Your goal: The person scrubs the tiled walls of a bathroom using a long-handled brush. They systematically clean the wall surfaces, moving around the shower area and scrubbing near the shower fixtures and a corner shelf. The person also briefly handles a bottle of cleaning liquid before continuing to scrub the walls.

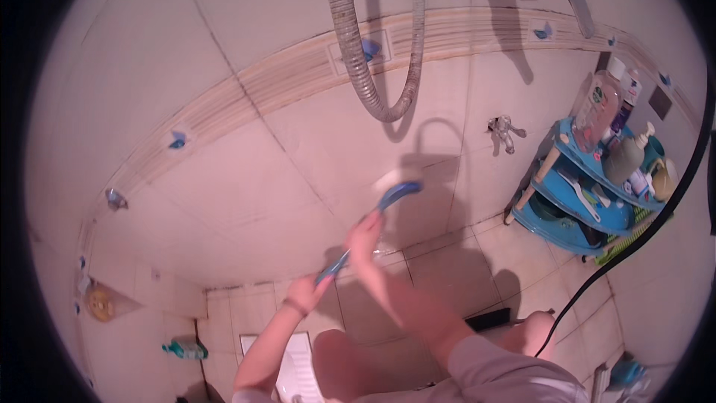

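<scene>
A long-handled blue scrub brush slants up in front of me, its head at the pale tiled wall. A whitish patch beside the head may be bristles or foam; blur hides which. My right hand is wrapped round the handle just below the head. Lower down and to the left, my left hand grips the handle near its end.
A ribbed shower hose hangs in a loop above the brush. To the right, a metal tap juts from the wall by a blue corner shelf with bottles. A white squat toilet lies lower left; a black cable hangs at right.
</scene>
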Demonstrator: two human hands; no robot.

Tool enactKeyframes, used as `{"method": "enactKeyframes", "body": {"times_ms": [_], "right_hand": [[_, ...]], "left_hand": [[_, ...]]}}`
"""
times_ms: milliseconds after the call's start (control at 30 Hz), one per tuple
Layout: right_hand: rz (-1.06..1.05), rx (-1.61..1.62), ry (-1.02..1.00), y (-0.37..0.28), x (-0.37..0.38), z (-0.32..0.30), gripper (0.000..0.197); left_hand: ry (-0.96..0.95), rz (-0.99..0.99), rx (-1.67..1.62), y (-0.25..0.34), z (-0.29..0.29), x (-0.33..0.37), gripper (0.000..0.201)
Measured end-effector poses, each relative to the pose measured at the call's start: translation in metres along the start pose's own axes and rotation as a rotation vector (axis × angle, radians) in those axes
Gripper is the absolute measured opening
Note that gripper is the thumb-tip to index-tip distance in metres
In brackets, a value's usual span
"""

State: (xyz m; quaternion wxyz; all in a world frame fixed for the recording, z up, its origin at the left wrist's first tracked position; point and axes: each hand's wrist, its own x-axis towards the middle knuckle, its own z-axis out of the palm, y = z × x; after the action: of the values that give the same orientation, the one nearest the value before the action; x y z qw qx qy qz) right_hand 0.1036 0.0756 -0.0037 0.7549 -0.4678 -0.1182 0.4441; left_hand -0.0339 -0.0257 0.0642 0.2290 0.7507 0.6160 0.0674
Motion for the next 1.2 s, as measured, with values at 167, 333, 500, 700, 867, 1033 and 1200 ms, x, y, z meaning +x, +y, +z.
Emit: {"method": "enactKeyframes", "body": {"times_ms": [167,333,500,700,867,1033,1200], "right_hand": [[0.497,0.203,-0.011,-0.017,-0.09,0.053,0.031],[0.224,0.201,0.177,-0.064,-0.004,0.023,0.039],[0.072,0.032,0.246,-0.086,0.024,-0.007,0.037],[0.084,-0.07,0.145,0.001,-0.042,0.025,0.031],[0.323,-0.002,-0.181,-0.014,-0.102,0.045,0.037],[0.11,0.162,0.078,-0.084,0.004,0.009,0.037],[-0.007,0.149,0.226,-0.12,0.062,-0.03,0.039]], "left_hand": [[0.075,-0.044,0.216,-0.065,-0.047,-0.05,0.048],[0.139,0.183,0.202,0.005,-0.042,0.029,0.047],[0.037,0.211,0.153,0.036,-0.002,0.057,0.047],[-0.03,0.069,-0.181,-0.06,-0.011,0.002,0.04],[-0.01,-0.036,-0.325,-0.085,-0.04,-0.067,0.045],[-0.005,0.23,-0.188,0.014,-0.041,0.028,0.034],[0.027,0.493,-0.297,0.071,-0.017,0.064,0.027]]}}
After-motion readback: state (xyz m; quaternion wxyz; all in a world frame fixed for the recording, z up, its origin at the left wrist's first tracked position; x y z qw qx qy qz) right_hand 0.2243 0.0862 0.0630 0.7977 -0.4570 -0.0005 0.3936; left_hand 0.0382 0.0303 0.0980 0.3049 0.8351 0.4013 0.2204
